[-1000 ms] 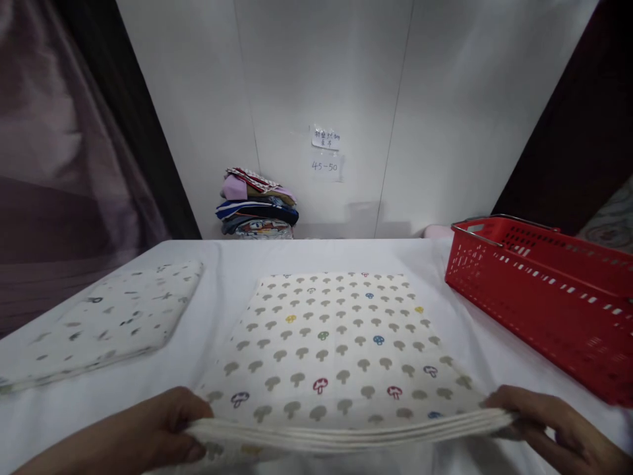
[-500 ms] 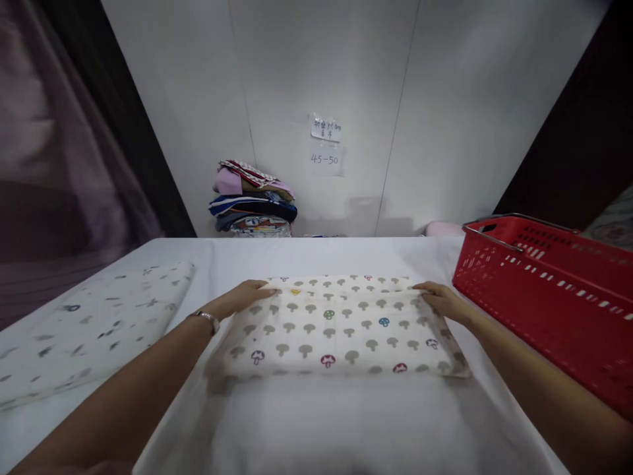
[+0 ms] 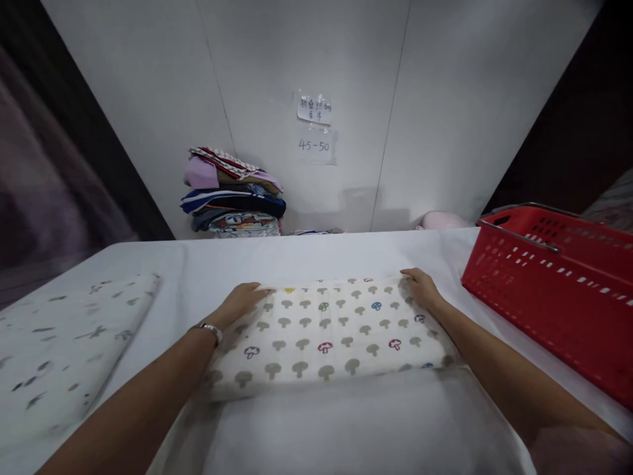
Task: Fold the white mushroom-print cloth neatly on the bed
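Note:
A folded white cloth printed with small mushrooms [image 3: 329,336] lies in the middle of the white-covered table [image 3: 306,254]. My left hand [image 3: 242,302] rests on its far left corner, fingers curled over the edge. A watch [image 3: 208,328] sits on that wrist. At the far right corner my right hand [image 3: 419,287] grips the edge, fingers curled down onto the cloth. Both forearms reach across the table on either side of the cloth.
A second folded white cloth with dark specks [image 3: 64,343] lies at the left. A red plastic basket [image 3: 554,277] stands at the right. A stack of folded coloured fabrics [image 3: 232,194] sits against the back wall, under paper notes [image 3: 316,128].
The near edge of the mushroom cloth, held in both hands, was carried forward and laid on the far edge, folding it in half. Since then my hands stay at the far corners.

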Available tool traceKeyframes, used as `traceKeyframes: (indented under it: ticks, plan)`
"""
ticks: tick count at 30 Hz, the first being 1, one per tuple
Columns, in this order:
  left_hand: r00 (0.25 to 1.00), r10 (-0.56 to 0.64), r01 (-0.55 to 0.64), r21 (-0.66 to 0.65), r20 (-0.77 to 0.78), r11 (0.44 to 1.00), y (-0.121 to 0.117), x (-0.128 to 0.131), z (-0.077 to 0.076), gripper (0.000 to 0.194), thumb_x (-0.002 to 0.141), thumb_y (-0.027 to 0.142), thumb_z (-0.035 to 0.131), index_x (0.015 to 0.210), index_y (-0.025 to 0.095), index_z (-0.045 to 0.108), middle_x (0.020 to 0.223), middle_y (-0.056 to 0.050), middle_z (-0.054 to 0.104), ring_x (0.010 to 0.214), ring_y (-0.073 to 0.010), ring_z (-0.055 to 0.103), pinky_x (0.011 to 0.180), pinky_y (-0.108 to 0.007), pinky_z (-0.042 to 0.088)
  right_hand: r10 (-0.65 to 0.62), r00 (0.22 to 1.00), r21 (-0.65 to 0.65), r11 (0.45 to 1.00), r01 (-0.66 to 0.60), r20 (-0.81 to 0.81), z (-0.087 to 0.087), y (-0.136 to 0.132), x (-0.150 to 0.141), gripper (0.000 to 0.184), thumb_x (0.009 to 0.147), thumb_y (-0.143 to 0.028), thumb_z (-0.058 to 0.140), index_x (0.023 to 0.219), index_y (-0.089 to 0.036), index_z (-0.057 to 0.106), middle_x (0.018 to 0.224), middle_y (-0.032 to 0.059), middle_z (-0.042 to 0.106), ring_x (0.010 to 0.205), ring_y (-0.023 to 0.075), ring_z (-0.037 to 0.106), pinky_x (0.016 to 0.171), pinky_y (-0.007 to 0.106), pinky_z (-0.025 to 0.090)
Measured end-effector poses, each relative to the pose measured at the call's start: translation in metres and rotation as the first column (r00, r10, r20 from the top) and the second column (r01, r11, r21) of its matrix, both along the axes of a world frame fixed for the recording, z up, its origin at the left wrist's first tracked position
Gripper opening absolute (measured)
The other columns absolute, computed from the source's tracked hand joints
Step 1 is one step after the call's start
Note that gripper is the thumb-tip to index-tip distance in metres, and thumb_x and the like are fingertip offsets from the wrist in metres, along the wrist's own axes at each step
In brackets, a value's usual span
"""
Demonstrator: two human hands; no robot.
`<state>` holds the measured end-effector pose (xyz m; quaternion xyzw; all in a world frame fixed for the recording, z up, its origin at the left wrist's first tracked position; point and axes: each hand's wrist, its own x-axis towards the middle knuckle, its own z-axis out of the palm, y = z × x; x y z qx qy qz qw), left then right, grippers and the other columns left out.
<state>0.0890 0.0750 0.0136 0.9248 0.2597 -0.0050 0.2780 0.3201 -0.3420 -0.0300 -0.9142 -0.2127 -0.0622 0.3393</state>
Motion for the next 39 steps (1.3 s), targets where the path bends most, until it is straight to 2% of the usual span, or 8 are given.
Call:
traceKeyframes:
  ticks: [3, 7, 10, 15, 21, 29, 33, 39]
  plan:
    - [1.000, 0.013, -0.013, 0.069, 0.006, 0.998, -0.001, -0.002, -0.004, 0.040, 0.077, 0.046, 0.040, 0.093, 0.018, 0.063, 0.103, -0.006, 0.066, 0.098, -0.0240, 0.058, 0.084, -0.029, 0.043, -0.003, 1.000, -0.049, 0.999, 0.004, 0.017, -0.001, 0.004, 0.002, 0.041, 0.075, -0.013, 0.040, 0.108, -0.018, 0.062, 0.114, 0.0064, 0.060, 0.110, 0.0201, 0.052, 0.099, 0.032, 0.036]
    - [0.998, -0.025, 0.035, 0.202, -0.052, 0.979, -0.007, -0.003, -0.007, 0.036, 0.080, 0.043, 0.038, 0.091, 0.019, 0.063, 0.100, -0.009, 0.066, 0.095, -0.0255, 0.058, 0.081, -0.033, 0.042, 0.010, 1.000, -0.123, 0.992, -0.010, -0.001, -0.001, 0.008, -0.001, 0.041, 0.073, -0.009, 0.041, 0.108, -0.016, 0.063, 0.115, 0.0086, 0.059, 0.110, 0.0227, 0.051, 0.099, 0.035, 0.036]
    - [0.996, -0.038, 0.057, 0.241, -0.084, 0.969, -0.012, -0.003, 0.000, 0.036, 0.079, 0.042, 0.038, 0.091, 0.020, 0.063, 0.100, -0.009, 0.066, 0.093, -0.0258, 0.058, 0.076, -0.032, 0.043, 0.014, 1.000, -0.142, 0.990, -0.015, -0.013, 0.003, 0.008, -0.003, 0.046, 0.073, -0.009, 0.042, 0.115, -0.014, 0.059, 0.118, 0.0094, 0.058, 0.113, 0.0228, 0.050, 0.100, 0.033, 0.035]
    - [0.981, -0.062, 0.111, 0.267, -0.185, 0.957, -0.020, 0.004, 0.019, 0.038, 0.072, 0.043, 0.047, 0.099, 0.020, 0.062, 0.106, -0.010, 0.064, 0.096, -0.0288, 0.058, 0.074, -0.033, 0.043, -0.026, 0.998, -0.131, 0.991, 0.019, -0.054, 0.013, -0.003, -0.010, 0.064, 0.074, -0.020, 0.053, 0.136, -0.014, 0.037, 0.123, 0.0110, 0.054, 0.109, 0.0244, 0.052, 0.092, 0.032, 0.041]
    - [0.959, -0.210, 0.255, 0.256, -0.192, 0.932, -0.046, 0.029, 0.027, 0.058, 0.073, 0.064, 0.041, 0.103, 0.019, 0.062, 0.111, -0.011, 0.062, 0.099, -0.0289, 0.056, 0.080, -0.034, 0.041, -0.136, 0.977, -0.151, 0.982, 0.112, -0.163, 0.013, -0.013, -0.014, 0.063, 0.079, -0.035, 0.053, 0.135, -0.012, 0.037, 0.116, 0.0139, 0.059, 0.102, 0.0247, 0.057, 0.086, 0.033, 0.043]
    - [0.911, -0.413, 0.401, 0.253, -0.005, 0.881, -0.092, 0.064, 0.004, 0.040, 0.080, 0.053, 0.044, 0.100, 0.022, 0.061, 0.101, -0.007, 0.066, 0.091, -0.0234, 0.059, 0.073, -0.029, 0.041, -0.154, 0.984, -0.174, 0.975, 0.138, -0.084, 0.009, -0.021, -0.023, 0.049, 0.083, -0.037, 0.046, 0.128, -0.020, 0.045, 0.110, 0.0075, 0.062, 0.099, 0.0211, 0.058, 0.084, 0.030, 0.043]
    - [0.945, -0.319, 0.285, 0.301, 0.070, 0.910, -0.103, 0.075, -0.011, 0.032, 0.085, 0.046, 0.041, 0.091, 0.021, 0.060, 0.094, -0.006, 0.066, 0.089, -0.0218, 0.058, 0.070, -0.028, 0.040, -0.220, 0.972, -0.239, 0.951, 0.197, -0.076, 0.008, -0.025, -0.027, 0.047, 0.082, -0.037, 0.046, 0.127, -0.020, 0.047, 0.104, 0.0084, 0.064, 0.093, 0.0222, 0.059, 0.077, 0.030, 0.044]
    - [0.956, -0.252, 0.179, 0.387, 0.148, 0.904, -0.108, 0.073, -0.020, 0.031, 0.088, 0.043, 0.037, 0.090, 0.020, 0.057, 0.091, -0.007, 0.065, 0.086, -0.0204, 0.058, 0.072, -0.029, 0.038, -0.218, 0.974, -0.201, 0.959, 0.201, -0.066, 0.006, -0.025, -0.027, 0.046, 0.084, -0.039, 0.042, 0.127, -0.022, 0.046, 0.105, 0.0069, 0.064, 0.095, 0.0212, 0.059, 0.077, 0.029, 0.045]
